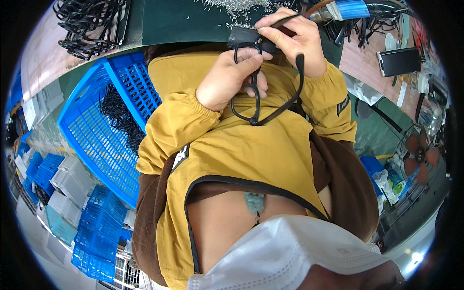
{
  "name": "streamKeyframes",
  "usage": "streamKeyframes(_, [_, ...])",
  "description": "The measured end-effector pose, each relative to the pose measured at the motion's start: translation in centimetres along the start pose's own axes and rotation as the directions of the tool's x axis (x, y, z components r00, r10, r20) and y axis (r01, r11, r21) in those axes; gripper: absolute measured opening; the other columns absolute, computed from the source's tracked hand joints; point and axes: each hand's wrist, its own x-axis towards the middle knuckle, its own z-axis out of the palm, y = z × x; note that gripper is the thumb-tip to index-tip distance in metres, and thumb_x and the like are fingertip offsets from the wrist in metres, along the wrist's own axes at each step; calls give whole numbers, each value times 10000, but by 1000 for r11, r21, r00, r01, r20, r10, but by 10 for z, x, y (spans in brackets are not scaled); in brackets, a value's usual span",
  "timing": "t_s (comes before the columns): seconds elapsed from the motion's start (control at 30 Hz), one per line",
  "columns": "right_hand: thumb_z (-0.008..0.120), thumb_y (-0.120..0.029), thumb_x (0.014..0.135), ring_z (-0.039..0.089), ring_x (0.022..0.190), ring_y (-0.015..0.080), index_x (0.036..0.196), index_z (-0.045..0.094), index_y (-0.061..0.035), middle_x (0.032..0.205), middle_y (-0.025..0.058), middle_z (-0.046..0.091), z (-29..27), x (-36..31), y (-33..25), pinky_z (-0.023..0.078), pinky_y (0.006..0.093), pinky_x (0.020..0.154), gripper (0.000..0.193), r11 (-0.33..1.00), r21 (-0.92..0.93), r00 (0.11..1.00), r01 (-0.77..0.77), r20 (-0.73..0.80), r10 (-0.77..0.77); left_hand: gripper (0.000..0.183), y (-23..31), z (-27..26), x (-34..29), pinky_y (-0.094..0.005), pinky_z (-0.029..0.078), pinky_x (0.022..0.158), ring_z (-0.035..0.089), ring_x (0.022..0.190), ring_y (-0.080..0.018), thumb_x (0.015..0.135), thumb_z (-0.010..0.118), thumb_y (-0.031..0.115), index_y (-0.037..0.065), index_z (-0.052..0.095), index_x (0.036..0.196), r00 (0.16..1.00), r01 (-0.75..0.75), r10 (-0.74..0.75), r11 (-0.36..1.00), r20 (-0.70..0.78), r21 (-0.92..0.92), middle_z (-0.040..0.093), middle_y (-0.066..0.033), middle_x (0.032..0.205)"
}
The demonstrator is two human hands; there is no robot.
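Black eyeglass frames (254, 119) hang between my hands at the table's front edge, the rims turned upright. My left hand (224, 79) pinches the rim near the bridge, with its fingers closed around it. One temple arm (292, 99) curves out from the lower end of the frames. My right hand (307, 46) is closed on the other temple arm, close to the hinge. Beside my fingertips a small black block (241, 36) sits at the table edge. Beyond it, tiny metal screws (237, 6) lie in a loose heap on the dark green mat (179, 24).
At far left, several black eyeglass frames (92, 26) are piled up. A blue basket (101, 150) holding thin black parts stands left of my lap. A blue-wrapped cylindrical tool (348, 9) lies at far right, near a black box (400, 62). A fan (419, 152) stands at right.
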Motion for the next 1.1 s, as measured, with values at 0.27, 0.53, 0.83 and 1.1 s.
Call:
streamKeyframes(0.27, [753, -27, 877, 693, 798, 199, 974, 763, 7, 914, 92, 732, 0, -18, -1, 545, 303, 707, 103, 996, 31, 994, -86, -70, 88, 335, -4, 8, -4, -261, 554, 650, 708, 737, -178, 1090, 526, 210, -15, 518, 1337, 999, -35, 37, 995, -21, 97, 704, -102, 872])
streamKeyframes(0.53, [761, -13, 864, 685, 778, 198, 980, 758, 0, 879, 76, 703, 8, -21, -9, 544, 298, 694, 116, 999, -4, 978, -37, -207, 35, 349, 0, 18, -7, -312, 588, 610, 684, 654, -200, 1118, 436, 182, 84, 405, 1452, 976, -203, 206, 978, -70, 50, 684, -153, 932])
streamKeyframes(0.83, [532, -165, 1060, 635, 787, 173, 1176, 606, 3, 965, 88, 678, -49, -4, -6, 523, 293, 709, 217, 990, 105, 384, 92, -921, 62, 380, 7, 4, -4, -317, 560, 537, 652, 575, -197, 1133, 392, 278, 69, 419, 1449, 995, -68, 49, 970, -85, -234, 690, -151, 838])
streamKeyframes(1.1, [551, -465, 1040, 452, 613, 101, 1238, 566, -89, 775, -8, 459, -45, 34, 44, 372, 241, 513, 425, 364, 890, 930, 276, -343, 134, 439, 1, 12, 4, -205, 417, 489, 455, 600, -57, 1133, 413, 294, 164, 368, 1551, 997, 4, 32, 872, 66, -489, 609, -41, 950])
